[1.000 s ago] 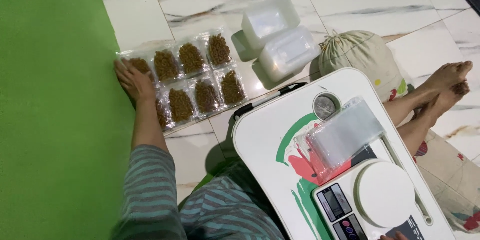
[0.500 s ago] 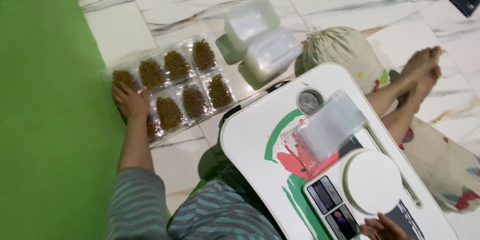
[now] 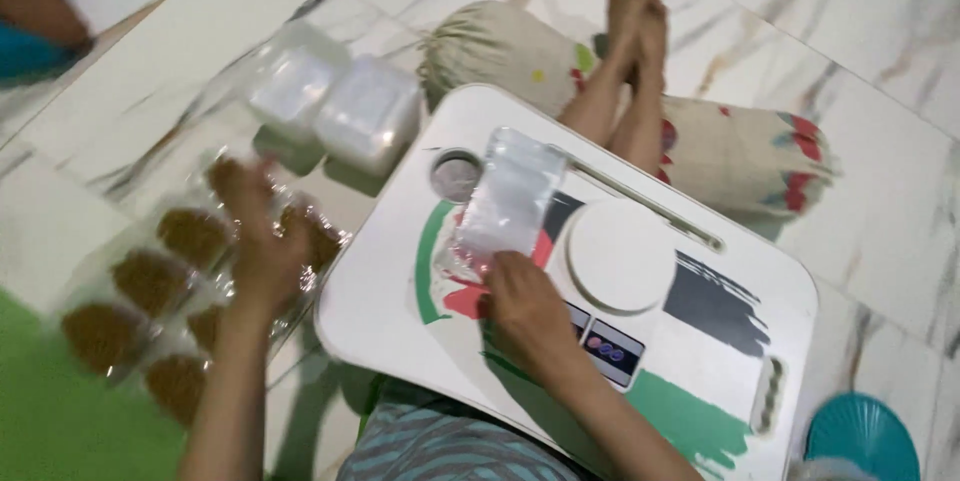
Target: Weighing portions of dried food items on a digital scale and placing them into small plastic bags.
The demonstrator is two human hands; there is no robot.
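My left hand (image 3: 262, 246) rests, blurred, on a sheet of clear packets filled with brown bits (image 3: 165, 281) lying on the floor; its fingers are spread. My right hand (image 3: 525, 309) lies on the white lap table (image 3: 720, 351) and pinches the near edge of a stack of clear plastic bags (image 3: 512, 191). Just right of that hand stands a small digital scale with a round white platform (image 3: 620, 256).
Two clear lidded plastic boxes (image 3: 335, 101) sit on the marble floor beyond the packets. A patterned bolster pillow (image 3: 745, 151) and my bare feet (image 3: 635, 11) lie behind the table. There is a green mat (image 3: 40, 421) at lower left, a teal round object (image 3: 865, 436) at lower right, and another person's arm (image 3: 40, 11) at top left.
The view has swung to the right and closer. My right hand has come up from the table's near edge to the plastic bags. My left hand has shifted across the packets.
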